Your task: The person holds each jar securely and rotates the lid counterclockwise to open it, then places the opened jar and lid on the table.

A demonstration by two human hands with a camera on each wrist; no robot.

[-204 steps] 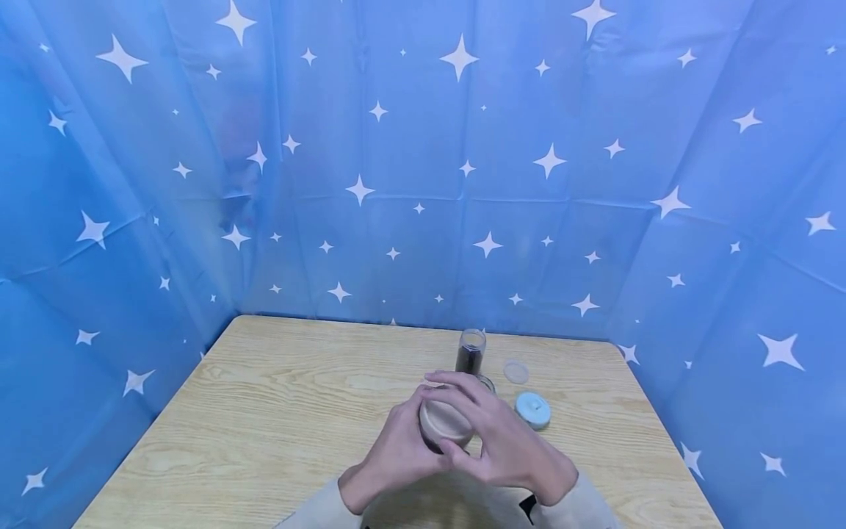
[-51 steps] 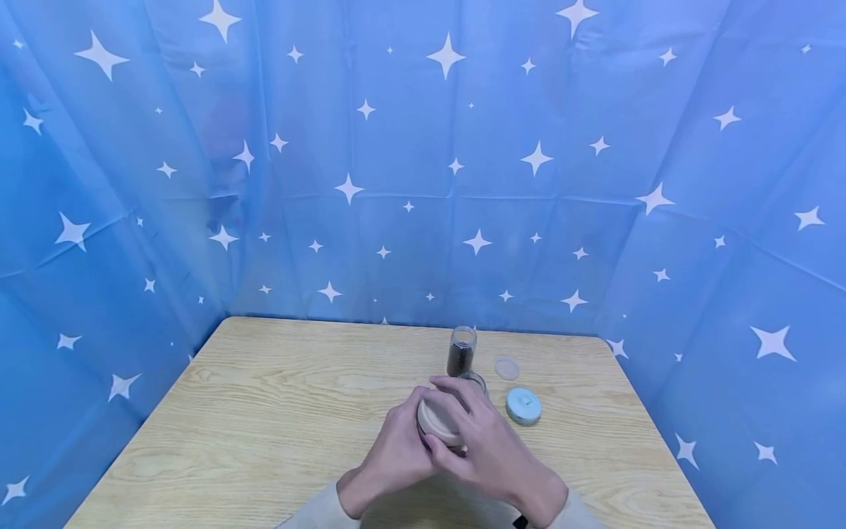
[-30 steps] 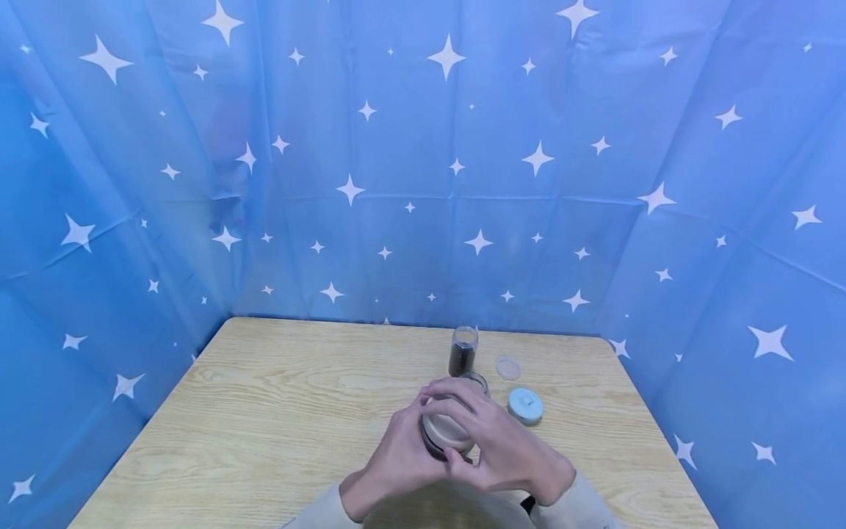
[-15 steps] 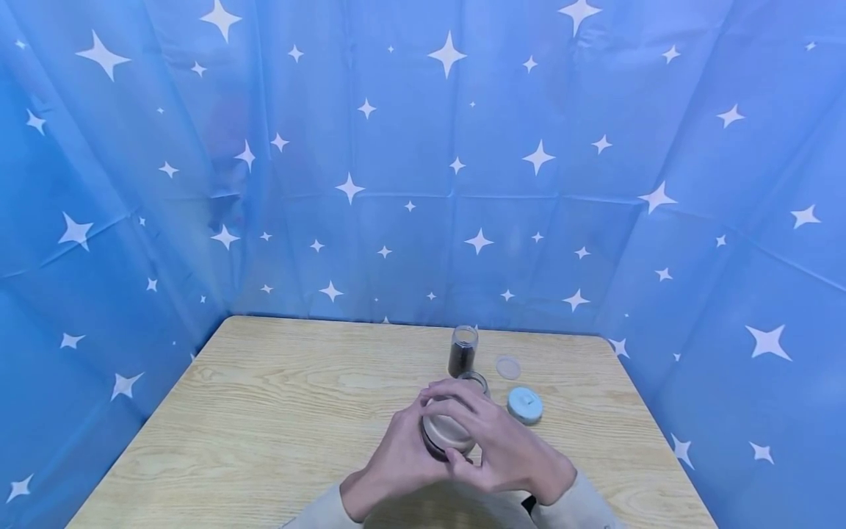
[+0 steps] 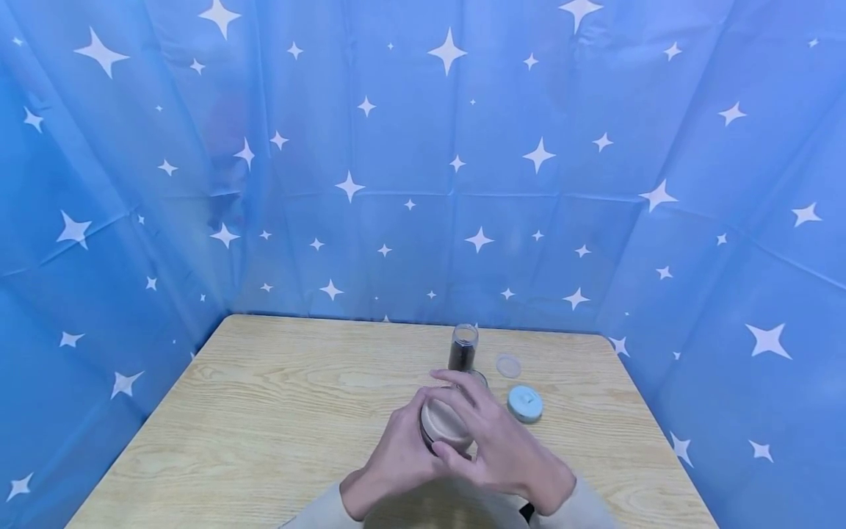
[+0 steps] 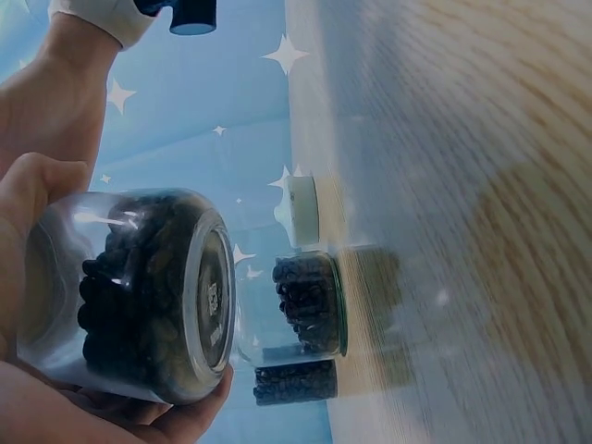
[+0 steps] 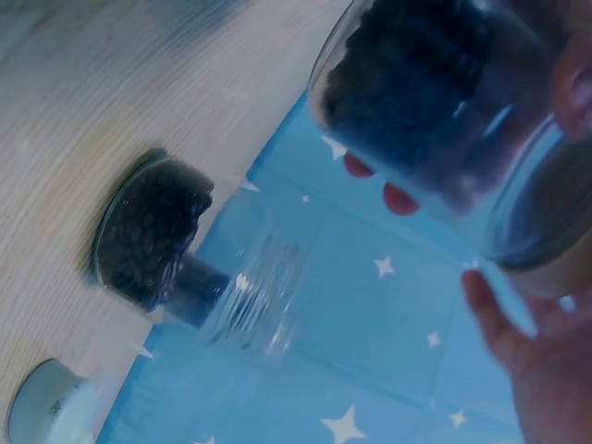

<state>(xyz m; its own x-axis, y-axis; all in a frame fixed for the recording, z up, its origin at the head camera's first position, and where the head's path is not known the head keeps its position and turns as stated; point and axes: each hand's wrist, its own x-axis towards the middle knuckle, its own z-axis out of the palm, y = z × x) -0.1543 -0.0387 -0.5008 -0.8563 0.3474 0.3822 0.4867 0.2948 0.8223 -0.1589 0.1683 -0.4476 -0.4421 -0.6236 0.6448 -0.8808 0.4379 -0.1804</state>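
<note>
My left hand grips a clear glass jar round its side. Dark beans fill part of the jar, and its round base, with embossed marks, shows above the tabletop in the left wrist view. A beige lid covers its mouth. My right hand is over this lid, thumb at the near edge and fingers curled round the far side. In the right wrist view the lid sits between thumb and fingers. Left fingertips show behind the glass.
Just beyond the hands stands a squat open glass jar with dark beans, partly hidden in the head view. Behind it is a tall clear jar of dark contents. To the right lie a light-blue lid and a clear disc. Star-patterned curtain surrounds the table.
The right hand's fingers and thumb have shifted round the lid over the last half second, one finger now reaching farther out. The left hand keeps its grip; the things on the table stay put.
</note>
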